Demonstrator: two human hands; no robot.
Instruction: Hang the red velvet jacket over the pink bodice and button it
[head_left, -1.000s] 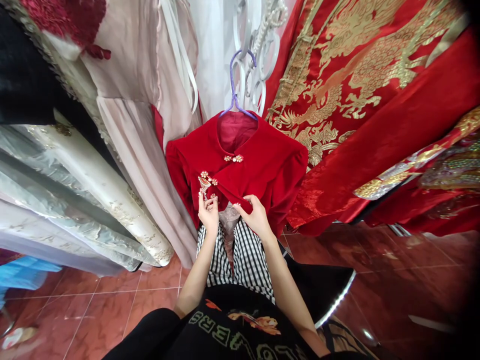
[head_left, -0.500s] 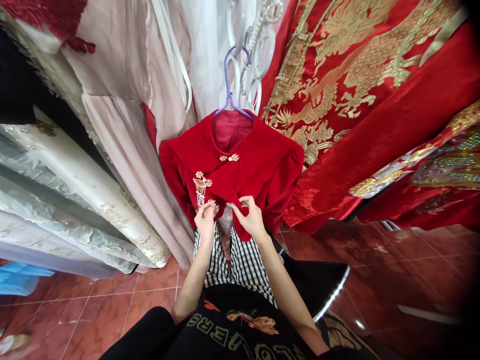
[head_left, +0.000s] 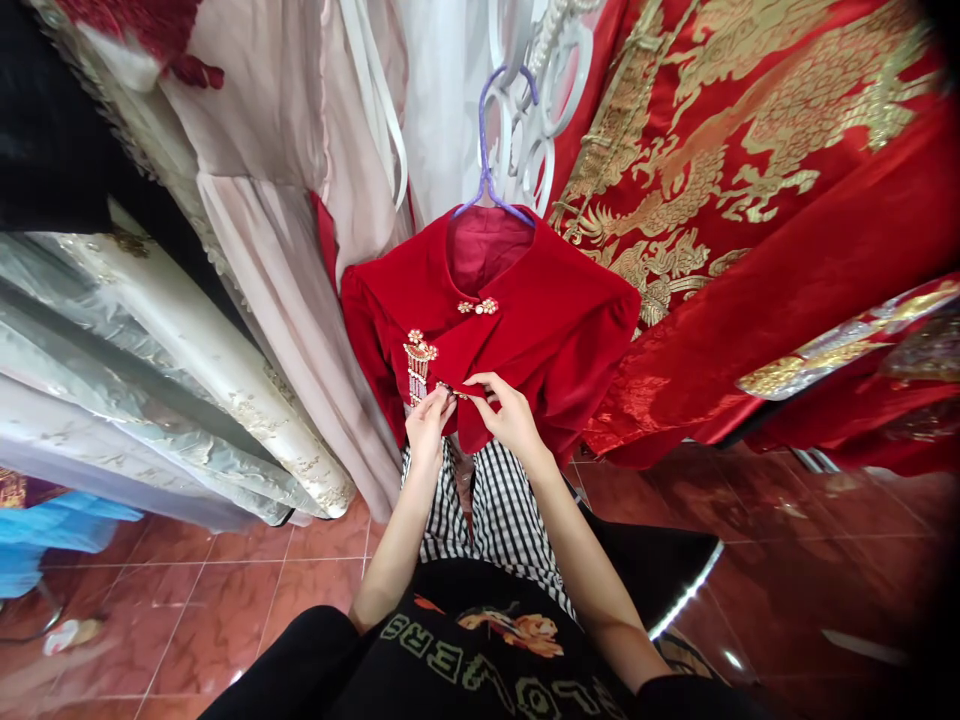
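Observation:
A red velvet jacket (head_left: 480, 340) hangs in front of me on a purple hanger (head_left: 484, 150). Its collar is joined by a jewelled clasp (head_left: 478, 306), and a beaded tassel brooch (head_left: 418, 365) sits on the chest at left. At the lower front, my left hand (head_left: 429, 422) pinches one jacket edge beside a small ornament. My right hand (head_left: 508, 412) grips the overlapping front flap between thumb and fingers, close to the left fingertips. Small gold pieces show between the two hands; whether they are hooked together I cannot tell.
White ring-shaped chain links (head_left: 559, 90) hold the hanger. Pale gowns (head_left: 262, 230) hang close on the left, and a red garment with gold dragon embroidery (head_left: 697, 170) hangs on the right. Below is a red tiled floor (head_left: 247, 600).
My hands have come closer together, and the right has drawn the front flap up and across toward the left. The view has shifted, so the jacket appears farther right.

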